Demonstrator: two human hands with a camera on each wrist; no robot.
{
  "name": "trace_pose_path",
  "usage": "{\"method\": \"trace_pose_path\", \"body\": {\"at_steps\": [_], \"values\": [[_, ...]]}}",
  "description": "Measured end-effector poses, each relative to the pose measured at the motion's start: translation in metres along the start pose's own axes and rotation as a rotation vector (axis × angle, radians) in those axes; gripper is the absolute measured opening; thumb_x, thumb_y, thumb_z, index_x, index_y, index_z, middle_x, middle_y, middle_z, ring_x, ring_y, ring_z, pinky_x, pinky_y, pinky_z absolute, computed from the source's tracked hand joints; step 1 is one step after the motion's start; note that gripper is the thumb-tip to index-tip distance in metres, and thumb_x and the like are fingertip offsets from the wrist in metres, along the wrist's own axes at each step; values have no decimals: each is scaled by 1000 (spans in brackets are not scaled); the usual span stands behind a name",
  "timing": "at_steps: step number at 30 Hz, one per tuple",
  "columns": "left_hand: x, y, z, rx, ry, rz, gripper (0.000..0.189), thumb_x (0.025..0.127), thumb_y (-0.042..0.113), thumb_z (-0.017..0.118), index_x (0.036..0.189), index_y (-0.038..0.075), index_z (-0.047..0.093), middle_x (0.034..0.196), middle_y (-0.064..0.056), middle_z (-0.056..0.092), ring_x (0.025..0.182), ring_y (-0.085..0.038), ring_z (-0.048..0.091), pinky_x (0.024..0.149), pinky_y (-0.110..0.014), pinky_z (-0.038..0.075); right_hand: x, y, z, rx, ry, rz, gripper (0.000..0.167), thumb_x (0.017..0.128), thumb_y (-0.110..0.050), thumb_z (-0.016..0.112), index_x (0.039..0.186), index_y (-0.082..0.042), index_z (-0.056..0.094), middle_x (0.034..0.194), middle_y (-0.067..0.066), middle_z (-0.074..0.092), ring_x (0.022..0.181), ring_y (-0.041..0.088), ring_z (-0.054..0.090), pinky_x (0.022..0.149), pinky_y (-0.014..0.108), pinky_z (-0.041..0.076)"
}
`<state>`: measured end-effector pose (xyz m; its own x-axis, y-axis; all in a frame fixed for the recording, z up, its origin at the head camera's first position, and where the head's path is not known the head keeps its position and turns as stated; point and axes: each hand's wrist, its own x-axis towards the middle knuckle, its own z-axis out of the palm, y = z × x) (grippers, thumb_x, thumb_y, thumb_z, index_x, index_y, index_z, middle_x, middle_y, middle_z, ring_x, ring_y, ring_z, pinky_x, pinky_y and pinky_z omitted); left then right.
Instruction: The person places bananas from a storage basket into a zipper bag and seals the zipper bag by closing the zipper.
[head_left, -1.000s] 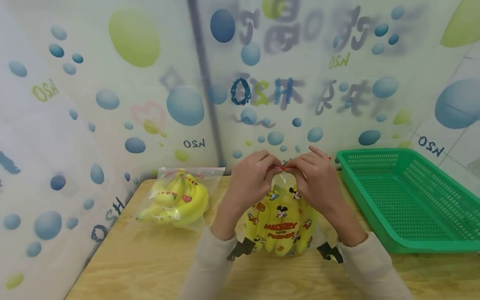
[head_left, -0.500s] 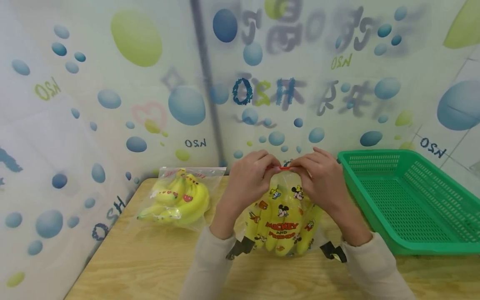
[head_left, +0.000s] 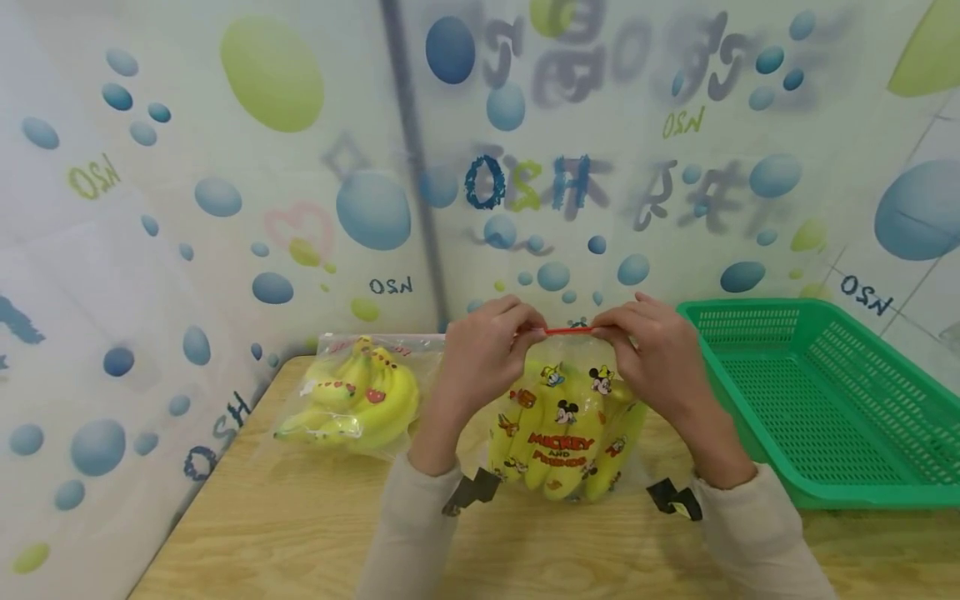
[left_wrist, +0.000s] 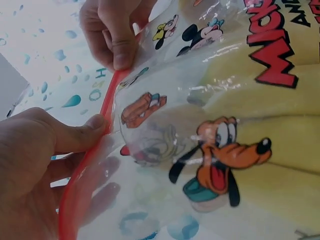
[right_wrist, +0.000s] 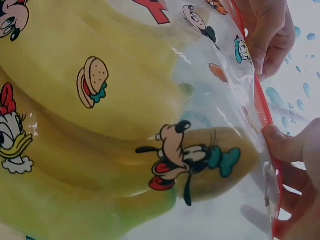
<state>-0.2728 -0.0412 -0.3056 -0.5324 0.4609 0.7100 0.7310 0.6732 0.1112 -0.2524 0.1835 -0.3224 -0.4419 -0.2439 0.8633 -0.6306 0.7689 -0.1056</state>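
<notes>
A clear cartoon-printed zip bag [head_left: 566, 417] holds yellow bananas [right_wrist: 100, 135] and stands upright on the table. My left hand [head_left: 491, 354] pinches its red zip strip [head_left: 568, 331] at the left, thumb on the near side and fingers behind. At the right, my right hand [head_left: 656, 354] pinches the same strip, a short stretch of red showing between the two hands. In the left wrist view the strip [left_wrist: 90, 165] runs between thumb and fingers of the left hand [left_wrist: 45, 145]. The right wrist view has the right hand's thumb [right_wrist: 285, 142] pressed on the strip.
Another clear bag with bananas [head_left: 367, 400] lies on the wooden table [head_left: 315, 533] at the left. A green plastic basket [head_left: 840, 400] stands at the right, close to my right forearm. Behind the table rises a wall covering with blue and green bubble prints [head_left: 375, 212].
Both hands have moved apart along the bag's top, the left one leftward and the right one rightward. More of the red strip now shows between them, stretched straighter.
</notes>
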Motion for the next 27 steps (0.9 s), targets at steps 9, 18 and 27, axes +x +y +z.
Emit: {"method": "trace_pose_path", "body": {"at_steps": [9, 18, 27], "values": [[0, 2, 0, -20, -24, -14, 9, 99, 22, 70, 97, 14, 75, 92, 3, 71, 71, -11, 62, 62, -24, 50, -2, 4, -4, 29, -37, 48, 5, 87, -1, 78, 92, -3, 78, 85, 10, 78, 72, 25, 69, 80, 48, 59], [1, 7, 5, -22, -18, 61, 11, 101, 21, 68, 99, 12, 74, 92, 1, 68, 72, -11, 62, 65, -21, 52, 0, -8, 4, 53, -70, 9, 9, 87, -10, 82, 95, -6, 78, 89, 7, 78, 81, 25, 72, 69, 41, 58], [1, 12, 9, 26, 5, 113, 12, 102, 21, 66, 98, 13, 73, 90, 2, 67, 73, -10, 61, 67, -22, 53, 1, -13, 11, 50, -47, 3, 6, 87, -7, 81, 87, -5, 76, 82, 7, 76, 69, 20, 69, 60, 34, 55]]}}
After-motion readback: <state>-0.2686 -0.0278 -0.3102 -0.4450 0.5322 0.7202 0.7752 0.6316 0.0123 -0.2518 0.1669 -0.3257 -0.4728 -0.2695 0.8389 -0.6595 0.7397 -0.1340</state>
